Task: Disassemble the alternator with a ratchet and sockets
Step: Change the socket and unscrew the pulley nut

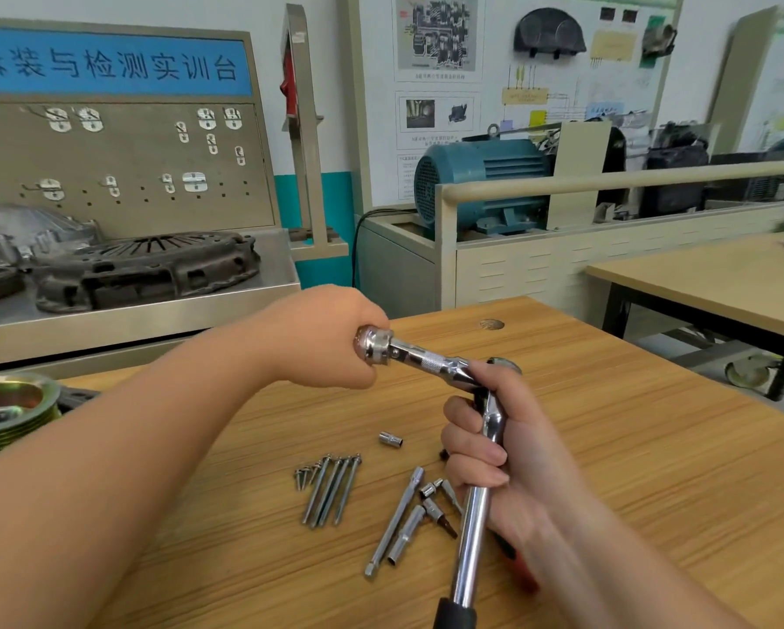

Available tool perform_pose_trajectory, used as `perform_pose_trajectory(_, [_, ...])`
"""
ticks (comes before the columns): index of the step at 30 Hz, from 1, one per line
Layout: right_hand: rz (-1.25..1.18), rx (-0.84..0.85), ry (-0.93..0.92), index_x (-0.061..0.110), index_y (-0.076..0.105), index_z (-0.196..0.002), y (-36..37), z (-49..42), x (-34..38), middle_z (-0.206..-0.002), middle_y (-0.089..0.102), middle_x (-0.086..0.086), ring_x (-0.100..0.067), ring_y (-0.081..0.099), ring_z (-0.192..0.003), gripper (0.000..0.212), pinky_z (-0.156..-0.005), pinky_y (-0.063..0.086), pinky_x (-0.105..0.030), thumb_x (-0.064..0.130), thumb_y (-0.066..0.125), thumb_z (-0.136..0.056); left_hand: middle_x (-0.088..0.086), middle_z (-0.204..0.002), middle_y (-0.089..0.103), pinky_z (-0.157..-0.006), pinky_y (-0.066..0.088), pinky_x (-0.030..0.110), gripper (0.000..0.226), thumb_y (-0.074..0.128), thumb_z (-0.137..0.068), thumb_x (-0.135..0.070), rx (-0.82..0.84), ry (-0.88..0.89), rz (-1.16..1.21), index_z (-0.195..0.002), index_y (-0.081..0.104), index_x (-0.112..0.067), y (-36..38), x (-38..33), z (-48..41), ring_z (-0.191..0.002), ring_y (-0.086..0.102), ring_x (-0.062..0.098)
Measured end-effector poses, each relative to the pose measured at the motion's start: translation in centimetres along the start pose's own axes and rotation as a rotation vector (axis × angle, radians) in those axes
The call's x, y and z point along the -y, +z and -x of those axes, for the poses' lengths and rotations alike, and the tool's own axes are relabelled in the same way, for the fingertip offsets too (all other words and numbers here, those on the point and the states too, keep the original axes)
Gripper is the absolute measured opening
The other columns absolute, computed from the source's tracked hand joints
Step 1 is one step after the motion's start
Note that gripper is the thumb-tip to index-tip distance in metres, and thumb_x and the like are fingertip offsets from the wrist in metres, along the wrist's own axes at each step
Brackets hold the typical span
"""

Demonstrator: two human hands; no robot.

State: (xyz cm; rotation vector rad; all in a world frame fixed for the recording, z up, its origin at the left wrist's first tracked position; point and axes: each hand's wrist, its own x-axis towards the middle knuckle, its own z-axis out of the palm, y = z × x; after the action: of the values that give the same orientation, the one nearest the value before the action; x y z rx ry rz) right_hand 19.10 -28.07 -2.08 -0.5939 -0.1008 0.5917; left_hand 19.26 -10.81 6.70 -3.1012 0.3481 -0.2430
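Observation:
My right hand (494, 451) grips the chrome ratchet (471, 537) by its shaft, handle pointing down toward me. From the ratchet head an extension bar (426, 361) runs left and carries a large socket (374, 345). My left hand (322, 338) holds that socket with curled fingers. All this is raised above the wooden table (608, 424). The alternator's green-gold pulley (9, 410) shows at the left edge; the rest of it is out of view.
On the table below my hands lie several long bolts (331, 488), a small socket (391, 439), an extension bar (394, 522), a deep socket (406, 535) and bit sockets (437, 506). A red-handled tool (521, 569) lies under my right wrist. A clutch cover (145, 270) sits on the left bench.

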Motion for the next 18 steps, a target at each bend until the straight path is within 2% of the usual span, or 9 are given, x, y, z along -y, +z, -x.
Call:
perform_pose_trajectory(4, [0.026, -0.036, 0.006, 0.014, 0.047, -0.082, -0.1, 0.0, -0.2, -0.049, 0.038, 0.000, -0.004, 0.026, -0.029, 0.026, -0.026, 0.016, -0.012, 0.022, 0.069, -0.069, -0.006, -0.057, 0.047, -0.055, 0.040, 0.026, 0.027, 0.064, -0.075, -0.014, 0.111, 0.030, -0.078, -0.058, 0.047, -0.026, -0.1, -0.3, -0.5, -0.055, 0.045, 0.008])
perform_pose_trajectory(8, [0.026, -0.054, 0.035, 0.013, 0.046, -0.077, -0.2, -0.2, -0.8, -0.048, 0.037, 0.000, -0.004, 0.026, -0.028, 0.024, -0.025, 0.016, -0.012, 0.022, 0.067, -0.071, -0.006, -0.056, 0.046, -0.052, 0.037, 0.023, 0.024, 0.064, -0.074, -0.013, 0.182, 0.021, -0.084, -0.059, 0.049, -0.024, -0.1, 0.0, -0.5, -0.053, 0.043, 0.008])
perform_pose_trajectory(11, [0.035, -0.075, 0.037, 0.013, 0.046, -0.073, 0.0, -0.2, -1.3, -0.047, 0.036, 0.001, -0.004, 0.025, -0.028, 0.023, -0.025, 0.016, -0.011, 0.022, 0.067, -0.070, -0.006, -0.055, 0.045, -0.051, 0.035, 0.023, 0.026, 0.064, -0.073, -0.012, 0.191, 0.025, -0.055, -0.057, 0.047, -0.023, 0.3, 0.0, -0.6, -0.052, 0.042, 0.009])
perform_pose_trajectory(18, [0.080, -0.076, 0.092, 0.014, 0.047, -0.080, 0.2, -0.5, -1.5, -0.047, 0.037, 0.001, -0.005, 0.026, -0.028, 0.025, -0.025, 0.016, -0.011, 0.020, 0.067, -0.067, -0.006, -0.059, 0.048, -0.052, 0.038, 0.024, 0.023, 0.064, -0.076, -0.018, 0.193, 0.022, -0.069, -0.062, 0.047, -0.025, 1.5, 0.1, -0.1, -0.056, 0.045, 0.010])
